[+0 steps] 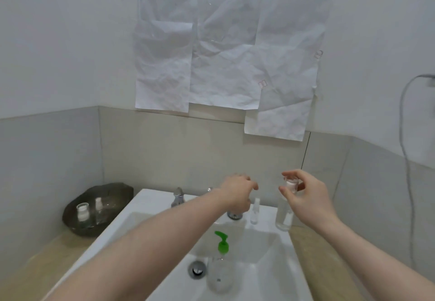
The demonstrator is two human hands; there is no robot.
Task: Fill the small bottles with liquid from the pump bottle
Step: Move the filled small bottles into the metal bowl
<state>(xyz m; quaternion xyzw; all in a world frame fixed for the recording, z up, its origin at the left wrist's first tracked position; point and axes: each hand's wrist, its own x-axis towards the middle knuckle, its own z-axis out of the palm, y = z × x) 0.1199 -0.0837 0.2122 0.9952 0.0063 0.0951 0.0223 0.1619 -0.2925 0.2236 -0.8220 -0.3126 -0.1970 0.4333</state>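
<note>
A clear pump bottle (pixel 219 274) with a green pump head (pixel 222 243) stands in the white sink (pixel 150 206), beside the drain (pixel 197 267). On the sink's back right rim stands a tall clear bottle (pixel 283 218). My right hand (pixel 306 197) pinches its white cap (pixel 290 183) from above. A small clear spray bottle (pixel 255 211) stands just left of it. My left hand (pixel 237 192) reaches across the basin with its fingers curled down over a metal fitting (pixel 234 214), close to the spray bottle. Whether it holds anything is hidden.
A dark bowl (pixel 117 190) on the beige counter at the left holds two small clear bottles (pixel 82 212) (pixel 98 206). A chrome tap handle (pixel 177 197) sits on the sink's back rim. Crumpled paper sheets (pixel 223 53) cover the wall above. A grey hose (pixel 404 135) hangs at the right.
</note>
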